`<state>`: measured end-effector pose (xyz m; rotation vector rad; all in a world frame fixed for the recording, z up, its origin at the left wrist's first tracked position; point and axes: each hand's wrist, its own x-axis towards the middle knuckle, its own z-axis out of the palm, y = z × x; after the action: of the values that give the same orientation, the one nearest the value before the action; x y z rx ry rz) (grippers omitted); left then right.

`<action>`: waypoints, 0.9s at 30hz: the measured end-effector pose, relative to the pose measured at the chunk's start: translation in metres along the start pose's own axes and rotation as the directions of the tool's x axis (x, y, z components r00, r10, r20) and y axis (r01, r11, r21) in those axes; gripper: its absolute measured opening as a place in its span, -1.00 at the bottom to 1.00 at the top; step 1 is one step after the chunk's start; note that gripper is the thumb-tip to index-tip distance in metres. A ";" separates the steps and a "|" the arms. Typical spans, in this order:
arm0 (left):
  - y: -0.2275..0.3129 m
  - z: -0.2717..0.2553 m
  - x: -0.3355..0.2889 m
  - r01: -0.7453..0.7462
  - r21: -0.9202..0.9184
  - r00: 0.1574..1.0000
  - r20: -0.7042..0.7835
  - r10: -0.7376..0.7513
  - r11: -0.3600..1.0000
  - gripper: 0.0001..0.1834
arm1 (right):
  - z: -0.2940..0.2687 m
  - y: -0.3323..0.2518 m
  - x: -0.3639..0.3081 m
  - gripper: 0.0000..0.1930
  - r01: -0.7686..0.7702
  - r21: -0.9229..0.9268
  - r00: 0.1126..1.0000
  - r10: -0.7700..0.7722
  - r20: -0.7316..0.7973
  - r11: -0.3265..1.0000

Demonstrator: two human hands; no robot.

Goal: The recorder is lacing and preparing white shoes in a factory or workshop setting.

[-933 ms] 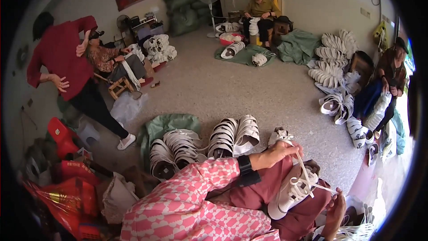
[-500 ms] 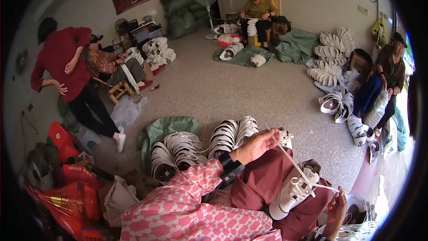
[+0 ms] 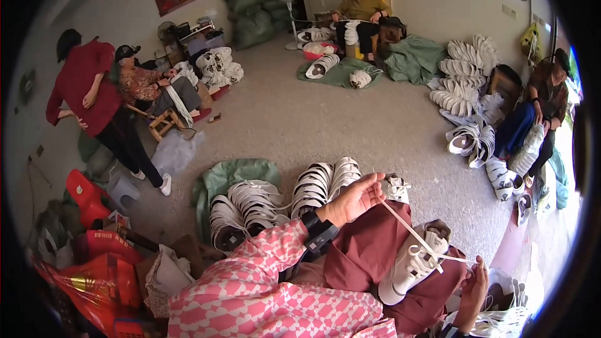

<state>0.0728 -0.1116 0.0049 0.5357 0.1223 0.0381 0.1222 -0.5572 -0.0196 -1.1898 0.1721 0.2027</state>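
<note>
A white sneaker (image 3: 407, 270) with a dark collar rests across my lap on maroon trousers (image 3: 360, 247), its toe toward me. From its upper, a pale flat shoelace (image 3: 401, 220) runs in two directions. My left hand (image 3: 354, 200), beyond the knee, pinches one end and draws it taut up and to the left. On the other side, my right hand (image 3: 474, 289) holds the second, shorter end at its fingertips. Where the two ends cross over the shoe, a small loop of lace shows. A black band sits on my left wrist.
Stacked rows of white shoes (image 3: 313, 189) stand on the floor before me, beside a green sack (image 3: 210, 181). More shoes (image 3: 501, 324) lie at my right. Red bags (image 3: 103, 281) and a box are at my left. Co-workers sit around the room; one person (image 3: 94, 97) stands.
Both my hands keep hold of the lace in nearly the same pose. The view has shifted slightly. The standing person at the left has shifted a foot and an arm a little.
</note>
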 end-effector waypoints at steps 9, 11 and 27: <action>0.004 0.005 0.012 0.029 0.231 0.996 0.070 -0.046 0.972 -0.58 | 0.018 0.005 -0.019 -0.75 0.410 -0.403 0.885 -0.464 -0.042 0.818; 0.015 0.010 0.005 0.007 0.330 0.998 0.052 -0.026 0.944 -0.63 | 0.010 -0.005 0.000 -0.78 0.031 0.138 0.997 -0.022 -0.070 0.990; -0.030 0.042 -0.003 -0.232 0.940 0.951 0.273 -0.143 0.248 -0.78 | 0.009 -0.008 -0.011 -0.75 0.074 0.405 0.987 -0.010 -0.157 0.911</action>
<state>0.0750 -0.1590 0.0262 1.8580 -0.2252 -0.0818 0.1136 -0.5527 -0.0070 -0.7870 0.3069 0.0321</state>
